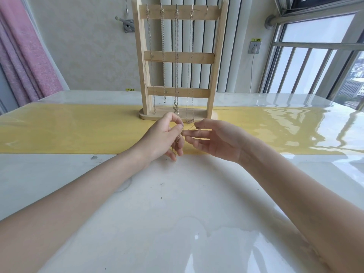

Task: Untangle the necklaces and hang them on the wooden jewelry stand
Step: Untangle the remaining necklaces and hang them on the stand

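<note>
Pinched between thumb and forefinger of the left hand (pixel 164 135), a fine gold-coloured necklace chain (pixel 188 128) runs across a short gap to the right hand (pixel 213 139), whose thumb and forefinger nip its other end. The remaining fingers of both hands are loosely spread. Part of the chain dangles below the left fingertips. Both bare forearms reach in from the bottom corners and meet at the centre of the view.

Just beyond the hands stands a pale wooden jewelry stand (pixel 180 58), a ladder-like frame with three horizontal slats on a rounded base. Four thin silver-coloured chains (pixel 175 62) hang from small metal hooks along its top slat and fall almost to the base; the rightmost ends in a small lettered pendant (pixel 190 121) close to the held chain. A fifth hook (pixel 206 9) at the right end holds nothing.

The stand rests on a broad yellow runner (pixel 78 129) crossing a glossy white table (pixel 157 213) under a clear cover that mirrors the window. Small dark specks dot the near surface.

Behind is a cream wall with a white ribbed radiator (pixel 226 46), a wall socket (pixel 255 47) with a white cord plugged in, and a small metal bracket (pixel 128 25). Pink curtains (pixel 29 56) hang at left. At right, barred windows (pixel 315 62) show buildings outside.
</note>
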The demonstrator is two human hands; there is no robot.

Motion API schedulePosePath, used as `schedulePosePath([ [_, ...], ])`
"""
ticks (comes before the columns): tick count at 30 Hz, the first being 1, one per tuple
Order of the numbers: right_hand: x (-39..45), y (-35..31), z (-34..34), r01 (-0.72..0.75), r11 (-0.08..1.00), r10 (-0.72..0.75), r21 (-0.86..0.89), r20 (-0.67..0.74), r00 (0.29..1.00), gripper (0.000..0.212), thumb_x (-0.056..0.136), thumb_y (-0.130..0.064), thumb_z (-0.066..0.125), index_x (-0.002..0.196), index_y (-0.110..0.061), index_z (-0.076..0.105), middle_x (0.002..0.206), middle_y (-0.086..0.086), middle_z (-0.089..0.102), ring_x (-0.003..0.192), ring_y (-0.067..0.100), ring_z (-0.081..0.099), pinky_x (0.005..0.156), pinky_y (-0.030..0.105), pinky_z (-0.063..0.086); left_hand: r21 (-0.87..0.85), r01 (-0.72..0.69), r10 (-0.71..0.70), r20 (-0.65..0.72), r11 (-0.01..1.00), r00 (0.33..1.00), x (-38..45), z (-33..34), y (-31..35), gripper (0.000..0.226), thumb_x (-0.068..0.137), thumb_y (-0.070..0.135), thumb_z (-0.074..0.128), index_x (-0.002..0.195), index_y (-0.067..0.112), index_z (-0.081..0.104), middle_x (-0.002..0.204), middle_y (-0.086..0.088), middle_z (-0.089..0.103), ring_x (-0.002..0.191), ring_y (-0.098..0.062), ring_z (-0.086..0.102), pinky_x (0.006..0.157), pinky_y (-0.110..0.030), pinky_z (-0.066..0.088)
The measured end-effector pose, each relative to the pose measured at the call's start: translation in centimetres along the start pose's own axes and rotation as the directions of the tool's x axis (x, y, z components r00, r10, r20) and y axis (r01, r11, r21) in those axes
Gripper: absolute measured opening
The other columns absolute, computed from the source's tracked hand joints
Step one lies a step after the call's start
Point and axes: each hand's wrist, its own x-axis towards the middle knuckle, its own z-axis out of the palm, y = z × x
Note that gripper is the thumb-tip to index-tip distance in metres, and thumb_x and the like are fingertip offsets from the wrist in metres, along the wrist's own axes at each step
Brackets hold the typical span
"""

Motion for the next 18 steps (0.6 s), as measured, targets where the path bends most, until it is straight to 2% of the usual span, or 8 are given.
schedulePosePath([
  [6, -0.04, 0.00, 0.24, 0.000, 0.999, 0.001, -0.037, 0.024, 1.000, 0.005, 0.096, -0.005, 0.047, 0.096, -0.005, 0.052, 0.078, 0.013, 0.071, 0.062, 0.018, 0.067, 0.052, 0.019, 0.052, -0.083, 0.066, -0.063, 0.041, 0.994, 0.997, -0.01, -0.18, 0.23, 0.014, 0.101, 0.015, 0.038, 0.088, 0.019, 0.042, 0.046, 0.006, 0.050, 0.041, -0.011, 0.050, 0.038, -0.018, 0.039],
  [12, -0.15, 0.15, 0.36, 0.030, 0.997, -0.026, -0.070, 0.045, 0.999, 0.010, 0.097, -0.001, 0.046, 0.091, -0.001, 0.054, 0.071, 0.014, 0.067, 0.064, 0.019, 0.067, 0.052, 0.020, 0.052, -0.054, 0.115, -0.110, 0.098, 0.992, 0.989, -0.10, -0.21, 0.30, 0.014, 0.102, 0.017, 0.038, 0.088, 0.019, 0.042, 0.046, 0.005, 0.053, 0.040, -0.011, 0.053, 0.037, -0.017, 0.039],
  [18, -0.09, 0.31, -0.03, 0.045, 0.980, -0.033, -0.195, 0.068, 0.997, 0.008, 0.094, -0.003, 0.051, 0.088, -0.005, 0.055, 0.067, 0.007, 0.060, 0.052, 0.013, 0.055, 0.048, 0.019, 0.045, -0.041, 0.117, -0.114, 0.070, 0.992, 0.991, -0.01, -0.11, 0.50, 0.012, 0.101, 0.015, 0.039, 0.090, 0.016, 0.044, 0.054, 0.000, 0.054, 0.043, -0.011, 0.054, 0.037, -0.017, 0.038],
])
